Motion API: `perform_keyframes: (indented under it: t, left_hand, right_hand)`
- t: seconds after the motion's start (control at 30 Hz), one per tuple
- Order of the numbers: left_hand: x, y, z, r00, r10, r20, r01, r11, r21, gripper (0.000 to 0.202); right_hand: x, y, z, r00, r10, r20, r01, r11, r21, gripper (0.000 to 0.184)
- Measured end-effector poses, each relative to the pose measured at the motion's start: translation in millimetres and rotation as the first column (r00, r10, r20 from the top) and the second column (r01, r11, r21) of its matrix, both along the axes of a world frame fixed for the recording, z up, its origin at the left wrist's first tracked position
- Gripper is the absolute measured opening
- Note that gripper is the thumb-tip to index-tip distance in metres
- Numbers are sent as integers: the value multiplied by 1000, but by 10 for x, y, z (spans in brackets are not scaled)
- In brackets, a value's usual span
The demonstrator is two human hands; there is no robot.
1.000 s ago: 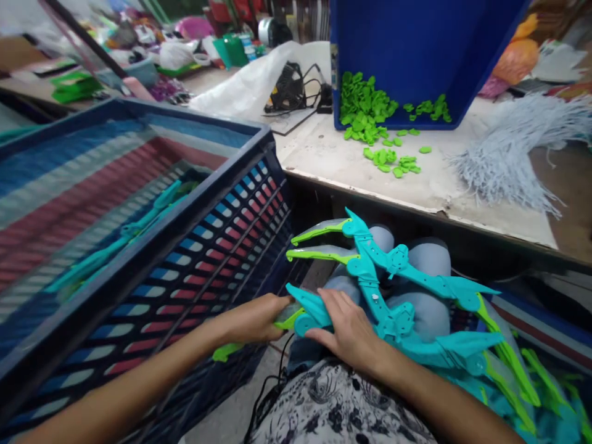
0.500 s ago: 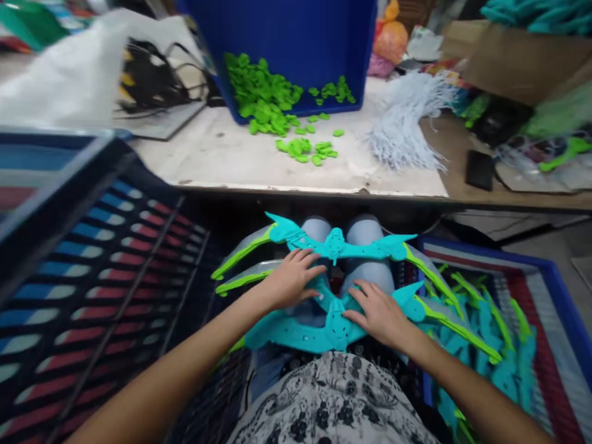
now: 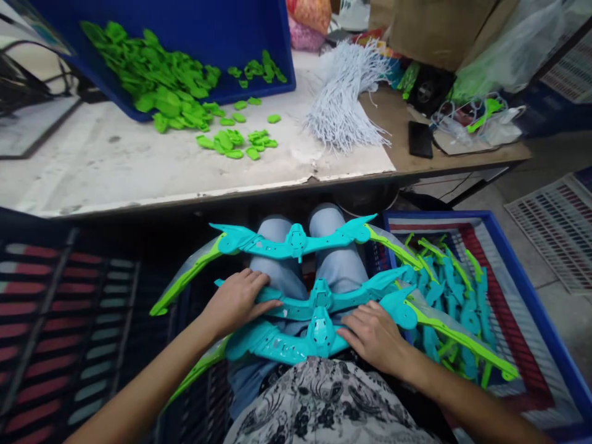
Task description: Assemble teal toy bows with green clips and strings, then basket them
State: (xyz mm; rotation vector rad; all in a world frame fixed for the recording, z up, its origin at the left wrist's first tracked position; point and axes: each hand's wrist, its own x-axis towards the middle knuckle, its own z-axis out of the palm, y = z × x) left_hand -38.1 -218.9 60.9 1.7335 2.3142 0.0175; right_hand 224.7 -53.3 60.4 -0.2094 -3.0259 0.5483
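Three teal toy bows with lime-green limbs lie across my lap. The farthest bow (image 3: pixel 296 242) rests over my knees, untouched. My left hand (image 3: pixel 235 300) curls its fingers over the left arm of the middle bow (image 3: pixel 324 299). My right hand (image 3: pixel 374 333) lies with fingers pressed on the right arm of the nearest bow (image 3: pixel 296 345), next to its centre grip.
A blue crate (image 3: pixel 522 296) at my right holds several more bows. A dark slotted crate (image 3: pixel 69 320) stands at my left. On the table (image 3: pixel 115 166) ahead are a blue bin (image 3: pixel 222 37) spilling green plastic pieces (image 3: pixel 231 142), a bundle of white strings (image 3: pixel 342 92) and a black phone (image 3: pixel 420 139).
My view has swung right from the left crate toward the right one. Both hands drew back a little and now rest on the two nearer bows.
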Motion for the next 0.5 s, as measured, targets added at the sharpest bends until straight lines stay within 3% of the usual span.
perform_keyframes:
  t: [0.13,0.27,0.4,0.5]
  left_hand:
    - [-117,-103,-15,991,107,76,-113,990,79,57]
    - [-201,-234,-41,976,186,116,-203,967,154,54]
    - [-197,-271,-105,972,196,127,-217,960,176,51]
    - [-157,-252,-74,973,153,174,-188,961,205,48]
  right_hand:
    - [-20,-37,67,999,-20,-47,22,998,62,35]
    - [-28,-16,-51,996,-20,-86,28,994,102,37]
    - [-98,63,-230,987,43,-152,-24,992,128,38]
    - [-174,140,-166,988,88,-129,-81,995,55,34]
